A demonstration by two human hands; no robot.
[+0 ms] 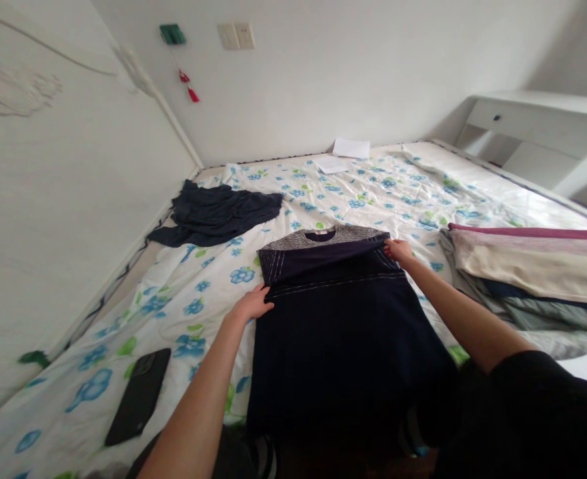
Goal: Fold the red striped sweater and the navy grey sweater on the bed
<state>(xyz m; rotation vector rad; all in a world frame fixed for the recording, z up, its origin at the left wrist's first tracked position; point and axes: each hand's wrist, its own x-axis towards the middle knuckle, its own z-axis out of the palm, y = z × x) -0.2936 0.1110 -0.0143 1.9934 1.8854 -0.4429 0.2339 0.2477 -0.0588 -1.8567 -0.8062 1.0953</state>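
Observation:
A dark navy shirt (343, 326) with a grey yoke lies flat on the flowered bed sheet (213, 293), neck pointing away from me. My left hand (253, 305) presses on the shirt's left edge, where a sleeve is folded in, with the fingers curled on the cloth. My right hand (397, 251) pinches the folded sleeve at the shirt's right shoulder. Both sleeves lie folded across the chest.
A crumpled dark garment (216, 213) lies at the far left of the bed. A stack of folded clothes (527, 273) sits at the right. A black phone (139, 396) rests near the left. Papers (340, 156) lie by the far wall. A white desk (537, 133) stands at the right.

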